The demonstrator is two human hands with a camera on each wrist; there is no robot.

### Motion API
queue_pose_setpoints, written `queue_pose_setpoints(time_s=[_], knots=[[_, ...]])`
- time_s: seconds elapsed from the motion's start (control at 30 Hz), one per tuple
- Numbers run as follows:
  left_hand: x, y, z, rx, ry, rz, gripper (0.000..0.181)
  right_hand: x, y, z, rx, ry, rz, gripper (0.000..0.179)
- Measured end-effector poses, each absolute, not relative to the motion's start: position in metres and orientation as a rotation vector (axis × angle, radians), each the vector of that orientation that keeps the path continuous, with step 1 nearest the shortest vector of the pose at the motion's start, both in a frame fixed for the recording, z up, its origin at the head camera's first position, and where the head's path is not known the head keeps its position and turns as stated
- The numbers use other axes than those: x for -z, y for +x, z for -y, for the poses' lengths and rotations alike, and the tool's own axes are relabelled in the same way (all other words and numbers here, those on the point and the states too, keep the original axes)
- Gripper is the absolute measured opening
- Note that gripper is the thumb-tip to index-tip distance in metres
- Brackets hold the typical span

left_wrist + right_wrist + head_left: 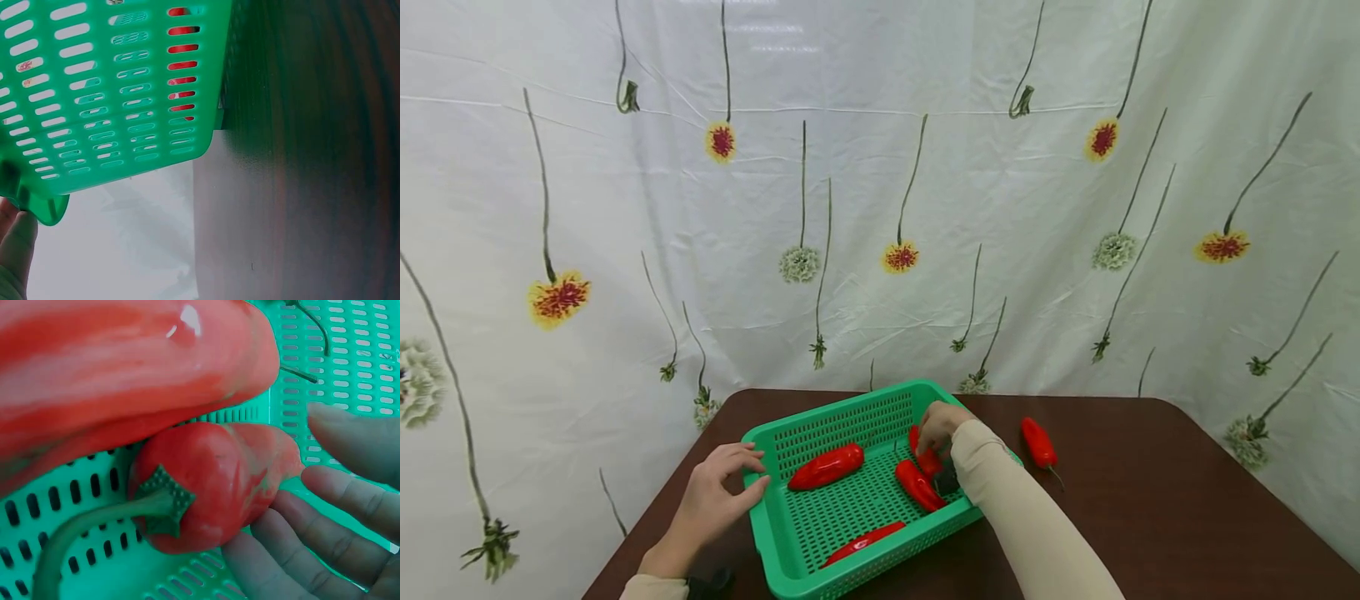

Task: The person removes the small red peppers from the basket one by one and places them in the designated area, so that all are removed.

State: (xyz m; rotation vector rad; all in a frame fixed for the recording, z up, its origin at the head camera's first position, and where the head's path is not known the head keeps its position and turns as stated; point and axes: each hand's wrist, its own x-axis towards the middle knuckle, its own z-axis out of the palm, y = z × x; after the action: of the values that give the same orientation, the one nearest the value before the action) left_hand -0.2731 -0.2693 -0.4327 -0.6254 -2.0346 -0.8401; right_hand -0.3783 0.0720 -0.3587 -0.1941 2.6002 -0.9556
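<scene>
On the table stands a green slotted plastic basket with several red peppers in it. My left hand is at its left end, thumb and fingers apart, fingertips touching the rim. Inside the right end is my right hand, reaching down to a red pepper. From the wrist, this pepper shows its green stem; my fingers are spread along it and the thumb stands off. A larger-looking pepper overlaps it in the foreground.
Inside the basket, one pepper lies at the left, one right of centre and one along the near wall. Another pepper lies on the dark brown table, right of the basket. Behind hangs a flower-print curtain.
</scene>
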Motion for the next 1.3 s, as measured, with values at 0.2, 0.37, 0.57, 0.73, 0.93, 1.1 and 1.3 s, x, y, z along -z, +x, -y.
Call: queue_pose_setpoints(time_s=[0.2,0.37,0.57,0.73,0.93,1.1,1.3], knots=[[0.434,-0.273,0.268,0.837,-0.612,2.044,0.033,0.365,-0.379,-0.073,0.968,-0.221,-2.565,0.040],[0.436,-0.273,0.268,0.851,-0.613,2.032,0.035,0.368,-0.379,-0.072,0.926,-0.250,-2.552,0.038],[0.435,-0.273,0.269,0.848,-0.624,2.016,0.033,0.371,-0.381,-0.071,0.849,-0.285,-2.570,0.032],[0.435,-0.274,0.269,0.848,-0.619,2.021,0.032,0.373,-0.380,-0.071,0.778,-0.325,-2.599,0.035],[0.436,-0.274,0.269,0.842,-0.622,2.021,0.035,0.378,-0.378,-0.066,0.708,-0.326,-2.650,0.029],[0.435,-0.274,0.270,0.847,-0.620,2.033,0.030,0.374,-0.377,-0.066,0.669,-0.318,-2.659,0.010],[0.433,-0.273,0.269,0.845,-0.617,2.032,0.027,0.372,-0.378,-0.068,0.648,-0.329,-2.612,0.013]])
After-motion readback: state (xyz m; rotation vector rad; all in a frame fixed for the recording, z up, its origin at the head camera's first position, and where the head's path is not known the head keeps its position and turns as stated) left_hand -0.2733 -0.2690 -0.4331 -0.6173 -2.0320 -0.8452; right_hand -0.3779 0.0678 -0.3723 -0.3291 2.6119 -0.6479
